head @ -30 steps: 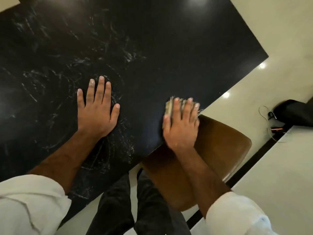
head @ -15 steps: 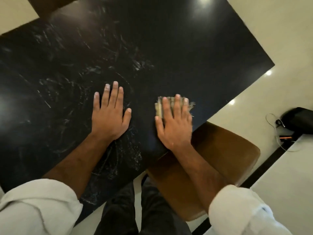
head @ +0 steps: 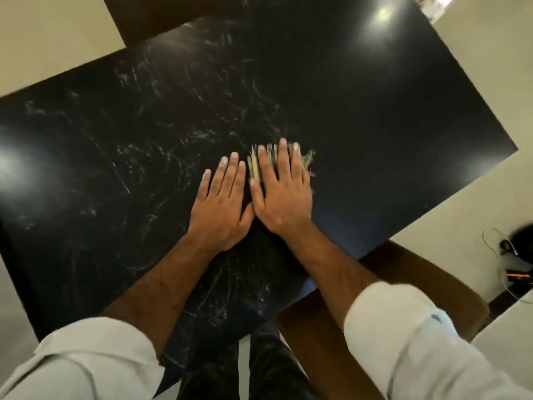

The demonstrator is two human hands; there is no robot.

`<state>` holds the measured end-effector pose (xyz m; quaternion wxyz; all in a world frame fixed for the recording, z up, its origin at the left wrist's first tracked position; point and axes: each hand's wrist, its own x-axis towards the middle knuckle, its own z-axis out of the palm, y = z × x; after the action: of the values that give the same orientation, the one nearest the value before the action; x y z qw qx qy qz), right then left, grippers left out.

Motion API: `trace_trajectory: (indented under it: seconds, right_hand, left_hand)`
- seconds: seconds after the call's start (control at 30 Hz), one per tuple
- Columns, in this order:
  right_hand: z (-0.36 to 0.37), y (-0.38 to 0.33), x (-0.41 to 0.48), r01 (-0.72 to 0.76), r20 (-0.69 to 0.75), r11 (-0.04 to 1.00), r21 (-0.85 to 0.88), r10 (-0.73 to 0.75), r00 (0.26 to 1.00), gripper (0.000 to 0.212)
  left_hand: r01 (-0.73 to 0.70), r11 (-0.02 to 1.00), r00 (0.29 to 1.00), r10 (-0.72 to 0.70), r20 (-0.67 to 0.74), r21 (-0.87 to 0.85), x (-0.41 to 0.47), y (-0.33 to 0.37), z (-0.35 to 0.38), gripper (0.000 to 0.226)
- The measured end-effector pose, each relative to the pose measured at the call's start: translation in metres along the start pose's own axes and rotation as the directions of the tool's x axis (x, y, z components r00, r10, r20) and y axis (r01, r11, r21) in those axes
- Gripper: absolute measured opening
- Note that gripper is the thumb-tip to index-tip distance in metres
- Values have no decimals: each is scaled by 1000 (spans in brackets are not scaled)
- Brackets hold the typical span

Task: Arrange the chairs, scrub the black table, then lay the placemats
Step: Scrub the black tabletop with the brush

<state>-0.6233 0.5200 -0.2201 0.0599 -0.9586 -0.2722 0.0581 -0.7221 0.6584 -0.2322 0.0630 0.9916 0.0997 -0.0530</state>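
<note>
Scrubbing looked midway: white streaks (head: 138, 168) covered the left half of the counter (head: 375, 125). The right hand (head: 284, 194), fingers straight, pressed the scrub pad (head: 253, 166); the left hand (head: 222, 203) lay flat alongside. No placemats laid yet.

Dim, warm light. Two white glare spots sit on the glossy table (head: 375, 116) — one at top, one far left. The right hand (head: 284, 197) and sleeves (head: 418, 342) blur; the frame's edges bow.

My right hand (head: 284, 197) covers most of the scrubber (head: 254, 166), my arm (head: 331, 261) hides part of the chair (head: 418, 269), and the dark thing (head: 523, 241) by the cables (head: 493, 245) is blurred and cut by the right edge.
</note>
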Motion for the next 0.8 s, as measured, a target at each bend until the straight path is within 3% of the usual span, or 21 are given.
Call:
trace_trajectory:
  seconds: [0.13,0.3,0.47,0.63,0.7,0.8]
  right_hand:
    - [-3,34,-23,-108,6,994,-35,108,994,74]
    - [2,43,86,-320,-136,947,-36,313,940,71]
    - [9,-39,135,-127,-89,992,-22,125,988,74]
    - [4,-49,48,87,18,996,-4,-87,996,73]
    - [2,-25,15,26,37,999,-33,-25,999,74]
    - [1,10,34,-193,-19,980,-56,192,981,73]
  left_hand:
    - [123,991,992,-122,-29,53,-4,-38,-5,89]
    - [141,990,990,-141,-12,20,4,-57,-2,86]
    - [163,987,987,-163,-10,-19,4,-55,0,83]
    - [119,992,993,-120,-19,-40,3,-61,-4,79]
    - [117,992,993,-118,-21,-42,2,-60,-6,78]
    - [129,991,992,-129,-9,-39,4,-59,-6,79]
